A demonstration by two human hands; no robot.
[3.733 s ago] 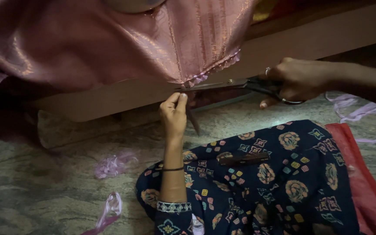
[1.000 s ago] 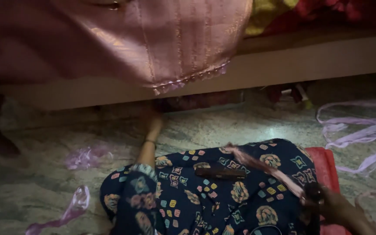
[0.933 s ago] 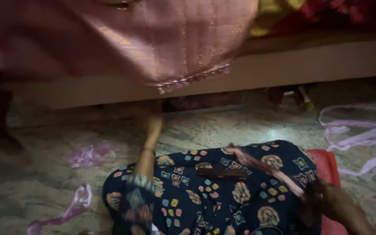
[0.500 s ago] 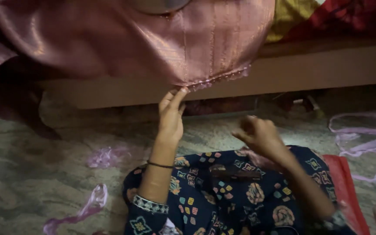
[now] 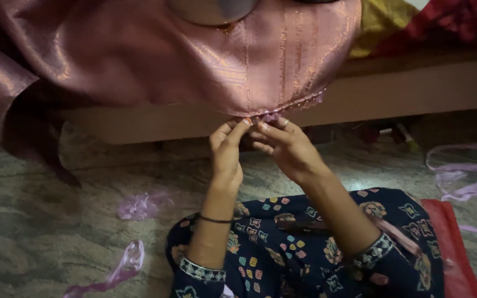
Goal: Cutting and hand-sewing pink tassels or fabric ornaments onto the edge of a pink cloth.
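Right now I'm pinching the lower hem of the shiny pink woven fabric (image 5: 205,60) with both hands — left hand (image 5: 226,152) and right hand (image 5: 285,146), each grip closing on that edge — while it's hanging over the wooden bed frame (image 5: 415,91) above my lap.

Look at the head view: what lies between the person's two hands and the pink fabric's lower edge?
Nothing. In the head view both the left hand and the right hand reach up to the pink fabric, their fingertips touching its hem, with no gap visible.
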